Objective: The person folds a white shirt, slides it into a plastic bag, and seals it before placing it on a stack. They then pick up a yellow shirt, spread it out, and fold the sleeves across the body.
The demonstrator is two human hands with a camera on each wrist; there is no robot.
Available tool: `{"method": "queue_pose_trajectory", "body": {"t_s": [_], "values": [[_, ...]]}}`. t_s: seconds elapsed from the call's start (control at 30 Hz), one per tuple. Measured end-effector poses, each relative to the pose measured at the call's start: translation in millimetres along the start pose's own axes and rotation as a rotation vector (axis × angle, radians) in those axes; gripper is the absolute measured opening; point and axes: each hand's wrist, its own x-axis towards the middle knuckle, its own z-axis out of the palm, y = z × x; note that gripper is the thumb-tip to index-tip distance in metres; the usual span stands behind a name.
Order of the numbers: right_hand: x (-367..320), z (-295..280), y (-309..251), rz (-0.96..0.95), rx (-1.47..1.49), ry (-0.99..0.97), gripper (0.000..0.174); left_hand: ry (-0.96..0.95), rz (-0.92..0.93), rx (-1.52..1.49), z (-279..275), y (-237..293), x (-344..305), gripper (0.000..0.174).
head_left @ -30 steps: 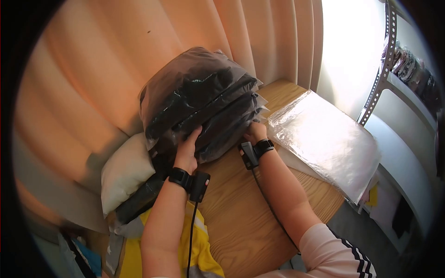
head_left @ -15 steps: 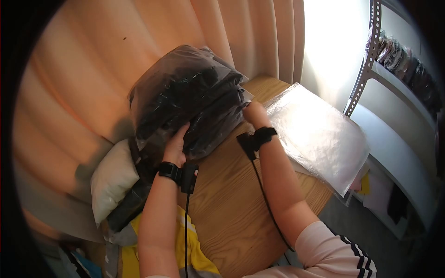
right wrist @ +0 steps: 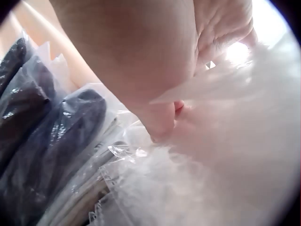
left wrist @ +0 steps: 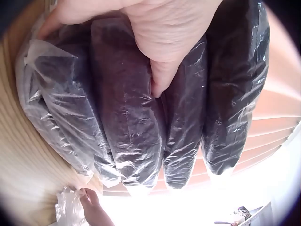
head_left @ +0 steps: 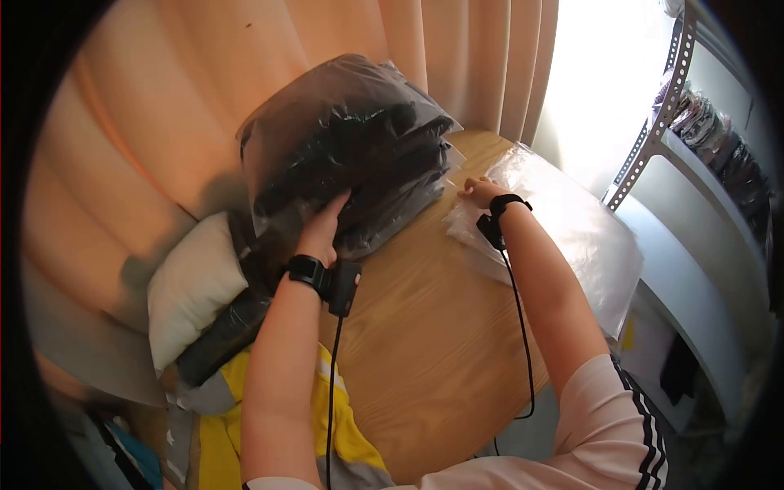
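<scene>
A stack of dark, soft items in clear plastic bags [head_left: 343, 139] leans by the curtain on the wooden table. My left hand [head_left: 325, 227] grips the lower bags of this stack. In the left wrist view its thumb [left wrist: 164, 77] sinks between two of the dark packs [left wrist: 124, 108], while other fingers reach across the pack nearest the table. To the right of the stack, my right hand [head_left: 483, 193] pinches the near-left edge of a flat pile of clear plastic bags [head_left: 572, 229]. Thin film [right wrist: 221, 127] crosses the right fingertips in the right wrist view.
A cream cushion-like bundle [head_left: 196, 286] and a dark plastic-wrapped roll [head_left: 224, 339] lie left of the stack. Yellow and grey cloth [head_left: 343, 425] covers the table's near-left part. Beyond the table's right side stands a metal shelf [head_left: 665, 122] with bagged goods. A curtain [head_left: 163, 106] hangs behind.
My right hand has left the right side of the dark stack and moved right onto the clear bags, pinching their edge. My left hand keeps its hold on the stack.
</scene>
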Motion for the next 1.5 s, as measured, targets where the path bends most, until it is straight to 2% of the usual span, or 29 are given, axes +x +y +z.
{"method": "queue_pose_trajectory", "body": {"t_s": [0.13, 0.23, 0.27, 0.3, 0.33, 0.37, 0.4, 0.43, 0.5, 0.53, 0.6, 0.7, 0.77, 0.8, 0.87, 0.9, 0.93, 1.0, 1.03, 1.07, 1.13, 1.17, 1.23, 1.27, 1.33, 1.37, 1.43, 1.5], "values": [[-26.6, 13.0, -1.6, -0.038, -0.030, -0.020, 0.051, -0.001, 0.033, 0.023, 1.8, 3.7, -5.2, 0.088], [-35.2, 13.9, -10.8, -0.041, 0.036, 0.046, 0.048, -0.002, 0.051, 0.009, 2.9, 8.9, -12.5, 0.085], [-36.1, 13.9, -19.0, -0.026, 0.140, 0.273, 0.047, 0.007, 0.058, 0.002, 4.9, 7.9, -12.7, 0.084], [-57.1, 6.1, -43.8, -0.084, 0.167, 0.615, 0.044, 0.022, 0.068, -0.007, 5.2, 6.8, -11.9, 0.084], [-79.6, -1.4, -71.0, -0.315, 0.244, 0.962, 0.045, 0.005, 0.083, -0.001, 4.8, 5.5, -10.7, 0.085], [-114.7, -15.5, -107.2, -0.561, 0.296, 1.166, 0.048, 0.054, 0.099, 0.028, 7.7, 8.4, -15.1, 0.086], [-159.4, -27.8, -144.6, -0.659, 0.245, 1.207, 0.056, 0.101, 0.108, 0.056, 10.3, 10.3, -17.7, 0.087], [-189.7, -32.0, -171.6, -0.800, 0.200, 1.178, 0.063, 0.102, 0.126, 0.071, 11.2, 9.4, -16.4, 0.087], [-208.9, -26.6, -211.9, -1.041, 0.032, 1.029, 0.067, 0.044, 0.202, 0.055, 10.8, 7.0, -13.0, 0.087], [-208.0, -23.1, -228.2, -1.094, 0.015, 1.002, 0.064, 0.014, 0.237, 0.039, 9.6, 4.1, -11.8, 0.087], [-174.9, -16.8, -252.7, -1.060, -0.165, 1.062, 0.074, -0.031, 0.282, 0.015, 9.0, 1.0, -9.4, 0.087], [-129.4, -28.1, -255.7, -0.914, -0.338, 1.127, 0.072, -0.072, 0.310, -0.001, 5.7, -0.8, -8.5, 0.087], [-126.7, -47.7, -250.5, -0.892, -0.288, 1.046, 0.072, -0.070, 0.296, -0.015, -2.3, -2.4, -10.0, 0.087], [-124.0, -56.5, -246.9, -0.861, -0.240, 0.970, 0.071, -0.063, 0.201, -0.048, -8.4, -0.6, -13.8, 0.085], [-106.6, -71.4, -238.2, -0.864, -0.156, 1.011, 0.064, -0.053, 0.007, -0.120, -18.8, 3.1, -22.9, 0.082], [-97.6, -78.0, -232.4, -0.885, -0.158, 1.000, 0.066, 0.140, -0.116, -0.261, -23.4, 4.4, -28.5, 0.073], [-93.2, -83.4, -225.9, -0.879, -0.166, 0.939, 0.067, 0.144, -0.125, -0.266, -33.3, -4.9, -23.8, 0.073], [-86.8, -92.2, -219.1, -0.942, -0.145, 0.875, 0.067, -0.026, -0.045, -0.627, -50.2, -22.6, -16.1, 0.065], [-85.2, -92.3, -217.5, -0.942, -0.148, 0.874, 0.067, 0.062, -0.024, -0.564, -49.1, -29.3, -17.0, 0.060], [-83.6, -92.9, -215.8, -0.942, -0.149, 0.872, 0.068, 0.060, -0.026, -0.566, -51.9, -32.4, -10.9, 0.060], [-86.3, -94.7, -212.7, -0.940, -0.152, 0.873, 0.068, -0.098, -0.055, -0.551, -56.6, -33.9, -0.5, 0.073], [-87.6, -93.5, -212.9, -0.952, -0.146, 0.876, 0.068, -0.102, -0.055, -0.552, -53.1, -37.2, 5.2, 0.073], [-85.3, -94.0, -213.5, -0.963, -0.138, 0.884, 0.068, 0.232, -0.055, -0.172, -34.1, -24.2, -1.2, 0.075], [-83.4, -94.9, -213.0, -0.991, -0.114, 0.885, 0.067, 0.226, -0.052, -0.168, -32.7, -25.2, 3.4, 0.075], [-82.0, -96.2, -210.3, -1.003, -0.097, 0.894, 0.067, 0.015, -0.031, -0.101, -33.6, -31.7, 13.9, 0.103], [-82.3, -97.1, -209.5, -1.026, -0.082, 0.891, 0.069, -0.002, -0.028, -0.097, -33.8, -33.4, 18.8, 0.103], [-78.4, -97.8, -207.5, -1.065, -0.044, 0.888, 0.068, -0.162, -0.051, -0.138, -31.5, -33.8, 26.4, 0.094], [-73.0, -96.8, -201.3, -1.029, -0.065, 0.901, 0.068, -0.173, -0.061, -0.121, -23.7, -30.7, 33.0, 0.091]]}}
